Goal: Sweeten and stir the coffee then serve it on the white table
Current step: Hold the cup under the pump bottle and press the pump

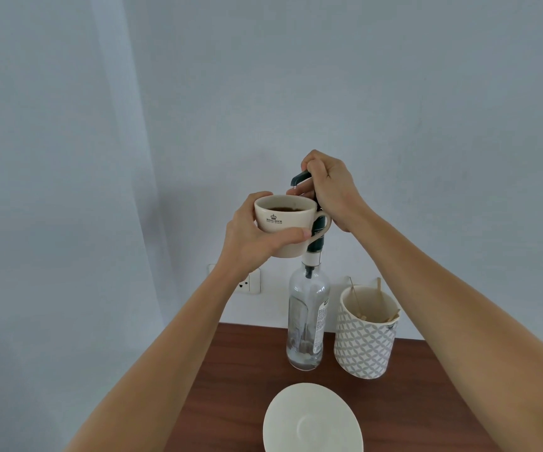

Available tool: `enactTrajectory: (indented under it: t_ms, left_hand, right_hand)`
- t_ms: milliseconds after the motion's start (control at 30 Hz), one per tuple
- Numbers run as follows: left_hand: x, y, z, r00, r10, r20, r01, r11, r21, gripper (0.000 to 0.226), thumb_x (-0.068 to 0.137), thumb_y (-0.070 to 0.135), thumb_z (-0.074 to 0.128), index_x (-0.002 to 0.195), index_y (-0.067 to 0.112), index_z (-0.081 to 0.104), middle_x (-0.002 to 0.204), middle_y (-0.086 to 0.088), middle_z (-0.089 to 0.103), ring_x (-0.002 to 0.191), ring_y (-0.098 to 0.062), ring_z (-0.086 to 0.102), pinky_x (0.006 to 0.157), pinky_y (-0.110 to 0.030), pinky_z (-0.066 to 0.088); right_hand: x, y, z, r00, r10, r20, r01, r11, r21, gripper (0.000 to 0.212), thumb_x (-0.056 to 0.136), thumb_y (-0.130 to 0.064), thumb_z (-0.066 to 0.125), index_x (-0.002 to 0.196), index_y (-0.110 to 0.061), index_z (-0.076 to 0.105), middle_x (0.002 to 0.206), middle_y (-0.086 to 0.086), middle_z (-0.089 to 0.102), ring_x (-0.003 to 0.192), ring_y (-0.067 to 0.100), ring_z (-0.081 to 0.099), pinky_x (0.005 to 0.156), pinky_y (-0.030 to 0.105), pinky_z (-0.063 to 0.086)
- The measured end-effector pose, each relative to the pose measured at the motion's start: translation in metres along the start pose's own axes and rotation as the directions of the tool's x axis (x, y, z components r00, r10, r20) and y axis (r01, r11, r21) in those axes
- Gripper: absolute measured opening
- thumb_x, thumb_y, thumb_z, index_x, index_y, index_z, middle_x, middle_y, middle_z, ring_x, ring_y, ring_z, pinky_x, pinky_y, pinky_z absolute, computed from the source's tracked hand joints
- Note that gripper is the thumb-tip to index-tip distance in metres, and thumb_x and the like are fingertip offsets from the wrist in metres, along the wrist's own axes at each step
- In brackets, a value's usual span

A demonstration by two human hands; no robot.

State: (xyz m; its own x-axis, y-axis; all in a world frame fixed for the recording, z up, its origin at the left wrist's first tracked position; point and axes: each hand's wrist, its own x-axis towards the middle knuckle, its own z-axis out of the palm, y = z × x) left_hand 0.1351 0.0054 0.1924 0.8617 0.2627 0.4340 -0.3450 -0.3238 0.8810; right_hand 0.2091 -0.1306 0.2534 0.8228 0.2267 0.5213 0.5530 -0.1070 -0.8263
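My left hand (pixel 257 236) holds a cream coffee cup (pixel 284 223) up in the air, dark coffee showing inside, its handle pointing right. The cup's rim sits just under the dark spout of a pump (pixel 299 177) on a clear glass syrup bottle (pixel 307 321). My right hand (pixel 328 190) is closed over the pump head, above and right of the cup. The bottle stands on the brown wooden table (pixel 237 386) and holds only a little clear liquid at the bottom. A white saucer (pixel 312 422) lies on the table near me, bare.
A patterned grey-and-white holder (pixel 364 337) with several wooden stir sticks stands right of the bottle. A wall socket (pixel 250 282) is on the pale wall behind my left arm. The table's left edge runs diagonally under my left forearm.
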Motion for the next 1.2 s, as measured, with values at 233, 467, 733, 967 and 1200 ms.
enactTrajectory:
  t_ms: [233,467,733,967,1200]
  left_hand:
    - [-0.0011,0.0026,-0.0019,1.000,-0.002,0.012,0.002,1.000,-0.006,0.087,0.039,0.053,0.089,0.119,0.031,0.062,0.108,0.012,0.071,0.100,-0.008,0.068,0.075,-0.026,0.057]
    - [0.0035,0.0089,-0.0023,1.000,0.007,0.002,-0.007,1.000,-0.013,0.075,0.051,0.039,0.093,0.118,0.031,0.062,0.107,0.014,0.070,0.097,-0.004,0.067,0.072,-0.023,0.053]
    - [0.0039,0.0077,-0.0003,1.000,0.008,0.017,-0.008,1.000,-0.010,0.073,0.059,0.030,0.097,0.122,0.028,0.061,0.108,0.014,0.069,0.096,-0.001,0.065,0.074,-0.025,0.053]
    - [0.0038,0.0086,0.0014,1.000,0.014,0.005,-0.014,1.000,-0.008,0.083,0.046,0.044,0.092,0.121,0.029,0.061,0.108,0.015,0.069,0.098,-0.003,0.066,0.075,-0.027,0.057]
    - [0.0018,0.0096,0.0015,1.000,0.012,0.001,-0.012,1.000,-0.002,0.081,0.050,0.040,0.092,0.123,0.029,0.061,0.108,0.015,0.069,0.098,-0.004,0.067,0.075,-0.025,0.055]
  right_hand:
    - [-0.0022,-0.0016,-0.0013,1.000,0.006,0.013,-0.007,1.000,0.009,0.021,0.093,-0.013,0.034,0.084,-0.009,0.053,0.071,0.003,0.071,0.058,0.015,0.071,0.055,0.027,0.050]
    - [0.0024,-0.0102,-0.0036,1.000,0.013,0.028,-0.014,0.999,0.030,0.020,0.093,-0.016,0.034,0.083,-0.013,0.052,0.079,0.002,0.070,0.065,0.021,0.072,0.055,0.030,0.049]
    - [0.0037,-0.0096,-0.0047,0.999,0.001,0.038,0.000,1.000,-0.025,0.019,0.093,-0.015,0.033,0.084,-0.012,0.050,0.084,0.005,0.073,0.068,0.026,0.075,0.060,0.034,0.048]
    - [0.0045,-0.0101,-0.0039,0.999,0.008,0.036,-0.007,0.999,-0.036,0.019,0.093,-0.015,0.033,0.084,-0.012,0.050,0.075,-0.004,0.073,0.067,0.026,0.074,0.059,0.034,0.049]
    - [0.0034,-0.0078,-0.0034,1.000,0.005,0.031,-0.004,0.999,-0.039,0.021,0.092,-0.017,0.033,0.082,-0.014,0.050,0.075,0.001,0.073,0.067,0.026,0.074,0.060,0.035,0.048]
